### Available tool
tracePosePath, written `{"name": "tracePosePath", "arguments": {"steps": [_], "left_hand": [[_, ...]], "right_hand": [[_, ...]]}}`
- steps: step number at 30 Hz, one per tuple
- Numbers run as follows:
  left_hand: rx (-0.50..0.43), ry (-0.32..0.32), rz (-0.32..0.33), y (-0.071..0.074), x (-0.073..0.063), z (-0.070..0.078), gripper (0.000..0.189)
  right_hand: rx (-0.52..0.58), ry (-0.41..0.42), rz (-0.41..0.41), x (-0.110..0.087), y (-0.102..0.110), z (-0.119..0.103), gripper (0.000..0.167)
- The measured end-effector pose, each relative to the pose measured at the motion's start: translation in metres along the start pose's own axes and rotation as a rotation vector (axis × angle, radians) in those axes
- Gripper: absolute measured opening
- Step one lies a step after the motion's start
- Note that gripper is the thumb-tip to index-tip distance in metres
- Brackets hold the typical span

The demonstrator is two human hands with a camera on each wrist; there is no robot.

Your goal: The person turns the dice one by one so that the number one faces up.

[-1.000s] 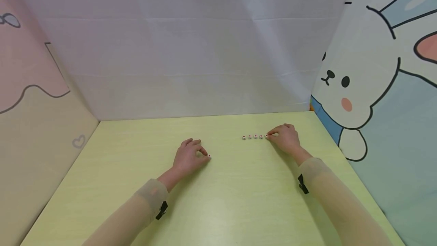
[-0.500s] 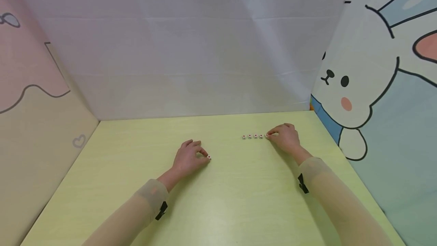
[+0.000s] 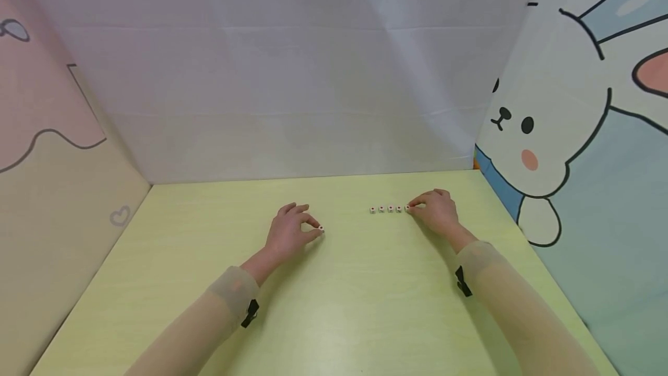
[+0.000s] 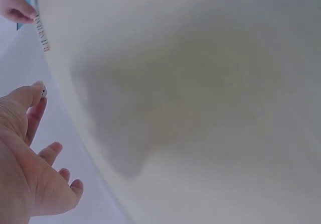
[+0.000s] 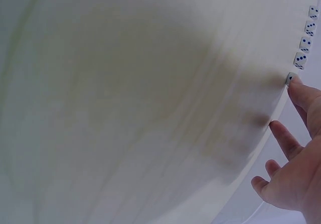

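My left hand (image 3: 289, 233) pinches a small white die (image 3: 321, 229) between thumb and index finger, with the other fingers spread loosely behind. In the left wrist view that die (image 4: 44, 92) shows a dark spot at the thumb tip. Farther right, several white dice (image 3: 390, 209) stand in a straight, evenly spaced row, red spots facing up. Blue spots mark the sides of these dice (image 5: 305, 44) in the right wrist view. At the row's right end my right hand (image 3: 437, 210) pinches the last die (image 5: 290, 78) by thumb and index finger, partly covering it.
The pale yellow tabletop (image 3: 334, 306) runs back to a white cloth wall (image 3: 292, 103). A panel with a cartoon rabbit (image 3: 548, 132) borders the right side, and a pink and cream panel (image 3: 57, 219) borders the left.
My left hand has lifted or moved slightly toward the back of the table with its die. The right hand and the row of dice have stayed in place.
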State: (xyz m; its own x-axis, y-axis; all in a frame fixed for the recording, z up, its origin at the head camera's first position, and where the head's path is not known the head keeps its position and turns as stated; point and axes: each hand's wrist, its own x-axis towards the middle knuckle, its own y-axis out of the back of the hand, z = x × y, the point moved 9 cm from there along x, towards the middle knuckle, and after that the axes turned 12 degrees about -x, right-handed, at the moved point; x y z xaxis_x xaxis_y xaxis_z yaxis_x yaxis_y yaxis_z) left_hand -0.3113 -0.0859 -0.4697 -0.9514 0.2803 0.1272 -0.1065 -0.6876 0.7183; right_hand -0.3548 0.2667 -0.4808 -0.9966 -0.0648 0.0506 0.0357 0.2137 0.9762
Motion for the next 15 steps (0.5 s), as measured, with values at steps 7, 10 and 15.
{"name": "tracePosePath", "arguments": {"steps": [7,10,15], "left_hand": [[0.001,-0.044,0.040,0.013,0.020,0.021,0.020],[0.002,-0.042,0.041,0.015,0.028,0.028,0.020],[0.022,-0.039,0.040,0.015,0.040,0.036,0.023]], "right_hand": [[-0.003,0.007,0.005,-0.001,0.001,0.000,0.026],[-0.010,0.009,0.007,-0.002,0.000,0.000,0.025],[-0.008,0.010,0.007,-0.002,-0.002,0.000,0.025]]}}
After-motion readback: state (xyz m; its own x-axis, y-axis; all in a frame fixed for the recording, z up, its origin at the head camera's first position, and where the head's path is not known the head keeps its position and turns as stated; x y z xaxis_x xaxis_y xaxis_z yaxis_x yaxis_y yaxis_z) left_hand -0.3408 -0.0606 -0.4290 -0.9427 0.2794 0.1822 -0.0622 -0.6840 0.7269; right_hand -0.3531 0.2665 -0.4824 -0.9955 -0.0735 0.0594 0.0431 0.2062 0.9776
